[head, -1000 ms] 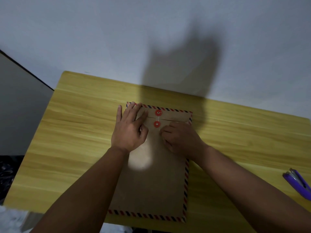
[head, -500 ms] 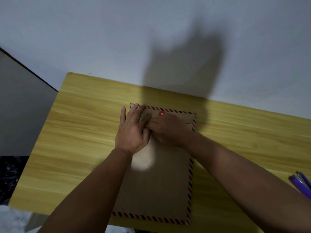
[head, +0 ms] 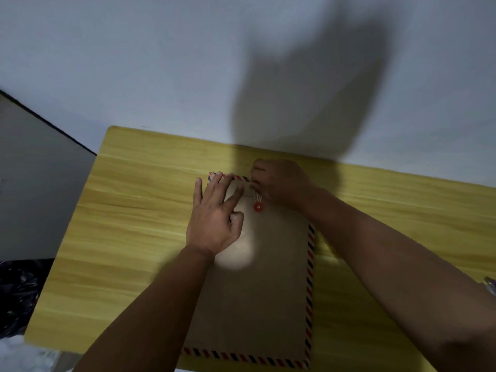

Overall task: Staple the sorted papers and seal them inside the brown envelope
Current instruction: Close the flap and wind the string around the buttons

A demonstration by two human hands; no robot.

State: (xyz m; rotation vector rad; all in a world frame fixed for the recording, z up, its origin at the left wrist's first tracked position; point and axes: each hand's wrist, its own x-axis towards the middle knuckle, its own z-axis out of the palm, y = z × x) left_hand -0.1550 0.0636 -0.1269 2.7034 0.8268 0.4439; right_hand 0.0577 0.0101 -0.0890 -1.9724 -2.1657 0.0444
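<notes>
The brown envelope [head: 257, 291] lies flat on our desk [head: 128, 210]. Our left hand [head: 214, 218] presses its flap with straight fingers, as before. Our right hand [head: 281, 183] has moved up past the top edge, pinching the string [head: 257, 196] from the lower red button [head: 258, 207]; we judge the winding nearly done.

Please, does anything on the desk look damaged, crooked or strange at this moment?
Nothing stands out. The brown envelope lies flat and roughly square on the wooden desk. The left hand presses its top, and the right hand pinches the white string above the red button. No tear or crease is visible.
</notes>
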